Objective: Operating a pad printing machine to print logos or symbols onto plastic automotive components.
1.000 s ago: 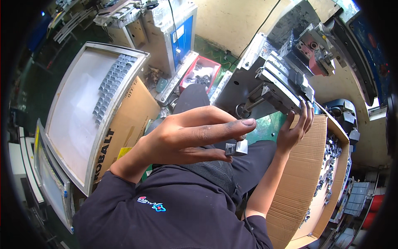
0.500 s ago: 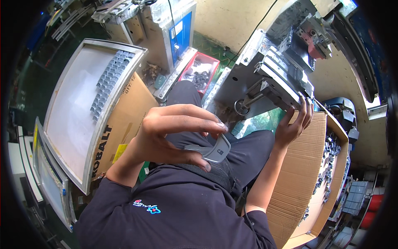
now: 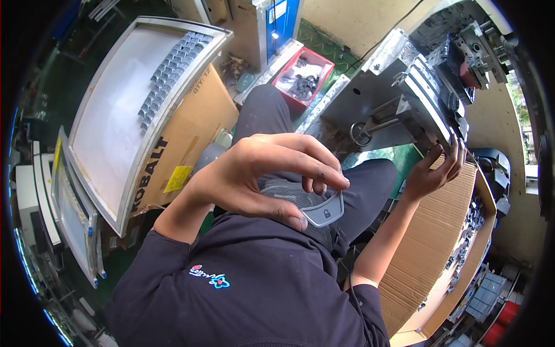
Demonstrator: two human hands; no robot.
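My left hand (image 3: 260,173) is raised over my lap, pinching a small grey curved plastic piece (image 3: 328,213) by its ends between thumb and fingers. A dark padlock mark shows on the piece's flat face. Off to the right, my right hand (image 3: 433,173) has its fingers stretched up against the near edge of a bench machine's metal table (image 3: 430,104). Nothing is seen in that hand. Rows of similar grey pieces (image 3: 167,75) lie on a framed white screen (image 3: 104,127) at the left.
The framed screen rests on a brown carton (image 3: 196,121). A red bin (image 3: 303,78) with dark small parts stands beyond my knees. At my right is an open cardboard box (image 3: 428,248) with many small parts inside. A blue-fronted cabinet (image 3: 281,26) stands at the back.
The whole view has shifted, so the surroundings sit higher and further right. The grey piece has tilted slightly in my left hand. My right hand stays at the machine's edge.
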